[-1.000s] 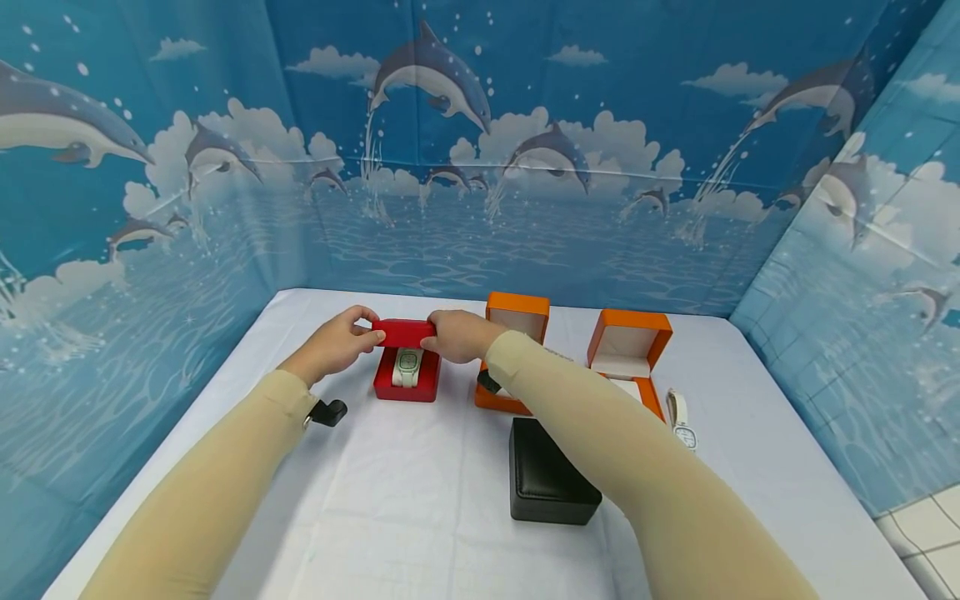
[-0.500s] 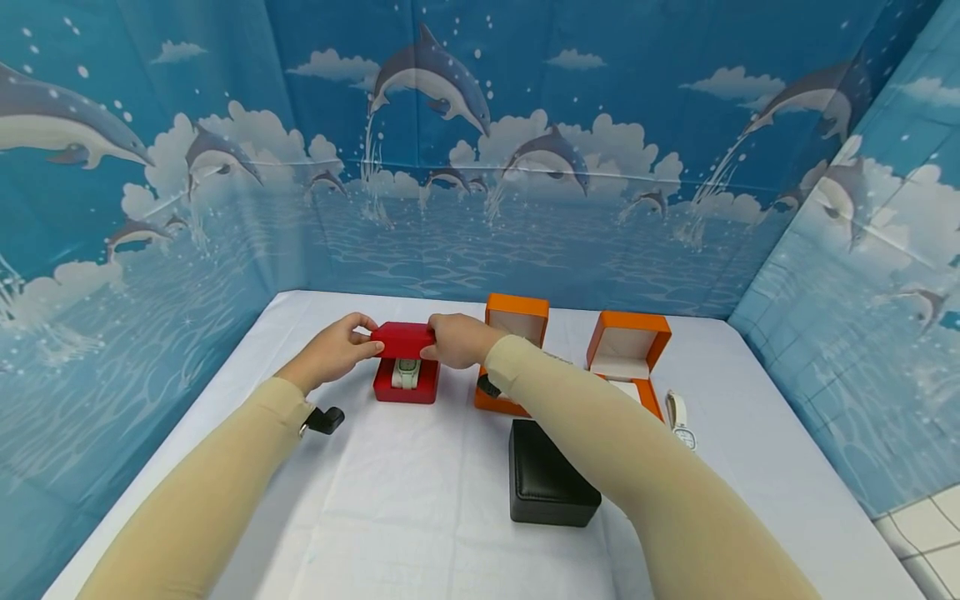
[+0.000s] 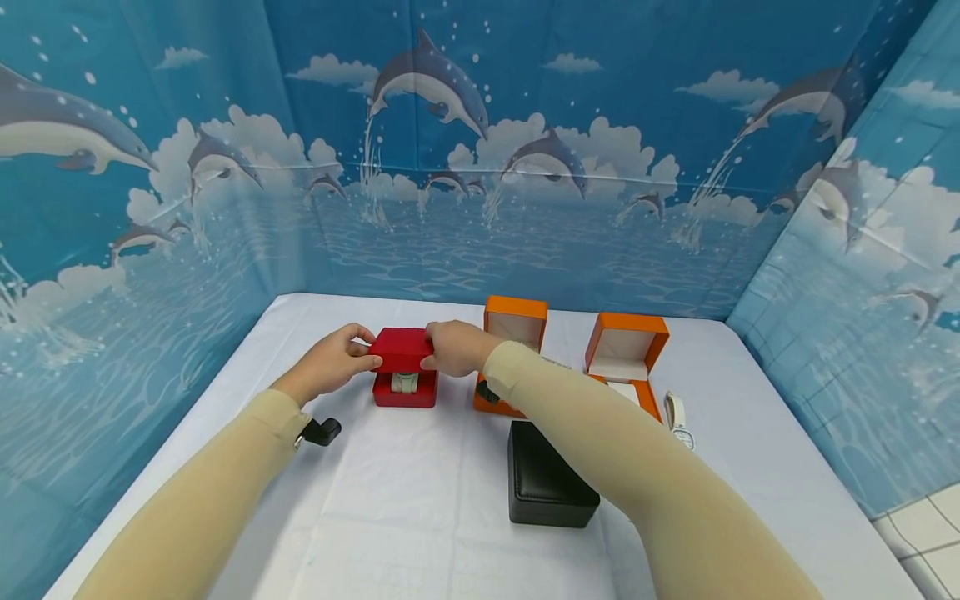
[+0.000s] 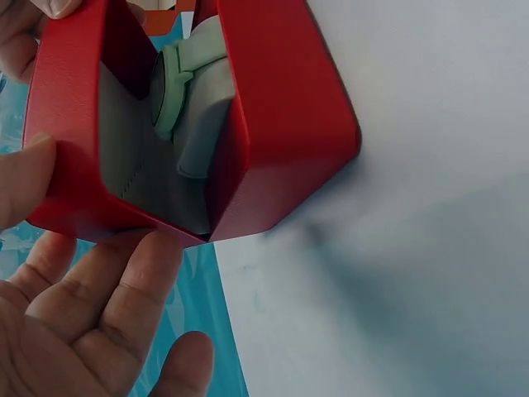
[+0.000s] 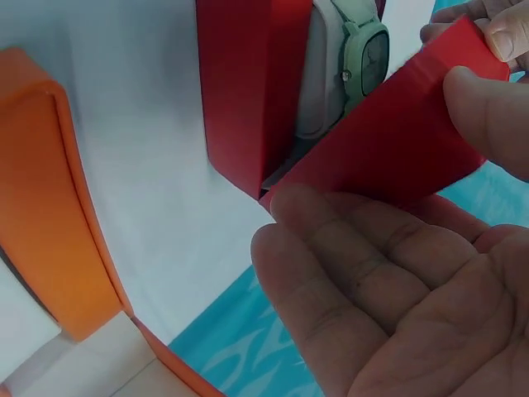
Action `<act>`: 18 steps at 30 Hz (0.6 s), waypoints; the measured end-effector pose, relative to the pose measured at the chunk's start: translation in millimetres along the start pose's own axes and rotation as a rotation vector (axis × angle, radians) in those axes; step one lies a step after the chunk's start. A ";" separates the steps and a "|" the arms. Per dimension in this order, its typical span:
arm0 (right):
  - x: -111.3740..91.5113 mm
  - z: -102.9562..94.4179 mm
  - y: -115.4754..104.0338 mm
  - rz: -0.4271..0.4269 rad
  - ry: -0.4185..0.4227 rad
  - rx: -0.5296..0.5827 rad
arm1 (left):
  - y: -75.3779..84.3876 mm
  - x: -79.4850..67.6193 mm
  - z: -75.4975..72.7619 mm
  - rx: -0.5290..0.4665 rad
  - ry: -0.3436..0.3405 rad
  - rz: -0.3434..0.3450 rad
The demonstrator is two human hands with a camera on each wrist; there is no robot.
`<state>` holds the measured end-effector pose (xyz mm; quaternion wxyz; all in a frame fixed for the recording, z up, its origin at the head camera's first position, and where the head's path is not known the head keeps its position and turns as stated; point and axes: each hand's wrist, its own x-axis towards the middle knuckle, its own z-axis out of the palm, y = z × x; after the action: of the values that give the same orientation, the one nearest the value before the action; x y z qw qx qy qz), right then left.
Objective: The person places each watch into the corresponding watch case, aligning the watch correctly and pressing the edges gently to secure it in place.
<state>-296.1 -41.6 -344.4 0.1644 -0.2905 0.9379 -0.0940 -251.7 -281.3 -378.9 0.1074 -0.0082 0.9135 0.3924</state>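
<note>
A red watch box (image 3: pixel 405 402) sits on the white cloth with its lid (image 3: pixel 402 348) partly lowered. Inside, a pale green wristwatch (image 4: pixel 169 95) is wrapped round a grey cushion. My left hand (image 3: pixel 324 363) holds the lid's left end, thumb on the front face and fingers at the side and back. At the lid's right end my right hand (image 3: pixel 459 348) pinches it the same way, its thumb (image 5: pixel 488 116) on the red face. In the head view the lid hides the upper part of the watch.
Two orange watch boxes (image 3: pixel 517 317) with raised lids stand to the right, partly behind the right arm. A black box (image 3: pixel 551 492) sits closer to me. Farther right lies a white-strapped watch (image 3: pixel 679 423). A dolphin-print curtain (image 3: pixel 465 233) borders the table.
The red box's lid has tilted forward and down over the watch, held by both hands, which have come slightly lower with it. Less of the watch shows in the head view.
</note>
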 end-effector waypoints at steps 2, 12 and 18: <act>-1.2 1.3 -1.1 0.000 -0.007 -0.017 | -1.7 0.1 2.1 0.006 -0.001 0.004; -2.2 10.3 -2.7 -0.004 -0.005 -0.093 | -4.4 -4.1 11.1 0.053 -0.016 0.019; -1.3 13.5 -1.8 -0.030 -0.018 -0.122 | -6.1 -7.0 15.6 0.085 -0.014 0.017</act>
<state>-289.2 -43.4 -356.2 0.1535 -0.3149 0.9359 -0.0365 -241.3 -274.8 -392.3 0.1106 0.0071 0.9285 0.3544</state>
